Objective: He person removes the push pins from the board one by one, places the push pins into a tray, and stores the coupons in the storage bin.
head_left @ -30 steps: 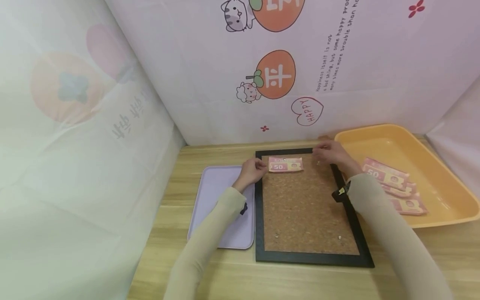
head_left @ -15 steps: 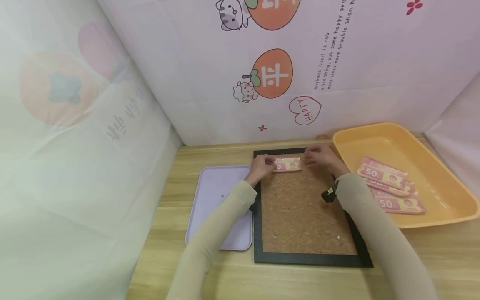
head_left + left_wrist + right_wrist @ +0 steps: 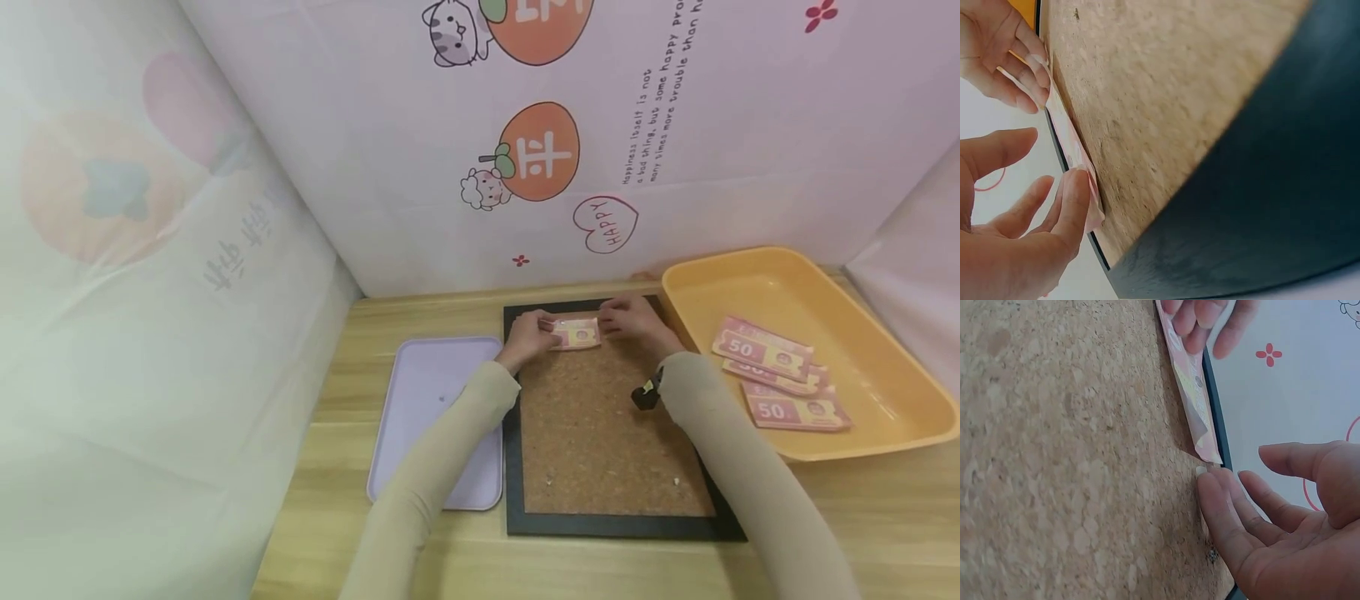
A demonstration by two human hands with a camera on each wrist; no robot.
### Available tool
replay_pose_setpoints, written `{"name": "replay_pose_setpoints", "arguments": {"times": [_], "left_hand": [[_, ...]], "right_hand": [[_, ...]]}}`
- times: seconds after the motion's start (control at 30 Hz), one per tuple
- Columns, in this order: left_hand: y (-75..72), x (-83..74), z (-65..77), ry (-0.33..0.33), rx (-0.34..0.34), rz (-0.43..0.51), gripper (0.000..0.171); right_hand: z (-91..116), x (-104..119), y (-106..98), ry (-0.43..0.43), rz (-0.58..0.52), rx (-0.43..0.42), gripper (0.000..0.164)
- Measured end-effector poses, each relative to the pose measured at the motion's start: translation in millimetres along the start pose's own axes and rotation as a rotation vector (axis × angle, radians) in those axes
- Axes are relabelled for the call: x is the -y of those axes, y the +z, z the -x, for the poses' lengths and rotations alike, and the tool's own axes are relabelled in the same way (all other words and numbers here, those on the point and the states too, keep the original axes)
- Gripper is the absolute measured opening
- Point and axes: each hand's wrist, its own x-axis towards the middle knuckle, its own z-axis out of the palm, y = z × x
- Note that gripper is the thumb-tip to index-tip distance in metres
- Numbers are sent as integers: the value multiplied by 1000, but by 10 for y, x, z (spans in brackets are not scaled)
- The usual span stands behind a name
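A pink and yellow coupon marked 50 (image 3: 579, 336) lies across the top of a black-framed cork board (image 3: 600, 417). A small shiny spot, like a pin head, shows near its upper edge. My left hand (image 3: 529, 337) is at the coupon's left end; in the left wrist view its fingertips (image 3: 1076, 181) rest on the coupon, the thumb held apart. At the opposite end is my right hand (image 3: 636, 321), fingers loosely bent. The right wrist view has its fingertips (image 3: 1210, 487) against the cork just beside the coupon's end, thumb also apart.
An orange tray (image 3: 885, 358) with several more 50 coupons (image 3: 798, 408) stands right of the board. On the left, a lilac tray (image 3: 416, 400) carries something tiny and dark. Small pale specks (image 3: 676, 481) sit low on the cork. A printed cloth (image 3: 420, 217) hangs behind.
My left hand has moved right, from beside the frame onto the coupon's left end. The right hand has come left, from the board's upper right corner to the coupon's right end.
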Motion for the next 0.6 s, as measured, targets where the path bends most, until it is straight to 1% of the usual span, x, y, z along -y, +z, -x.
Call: {"name": "replay_pose_setpoints", "arguments": {"times": [0.13, 0.4, 0.6], "left_hand": [[6, -23, -18, -3, 11, 22, 47], [36, -49, -28, 0, 1, 53, 48], [60, -44, -66, -4, -8, 72, 47]], "right_hand": [[-30, -5, 35, 13, 7, -17, 48], [-61, -31, 62, 61, 22, -47, 45], [-32, 17, 73, 73, 56, -40, 46]]}}
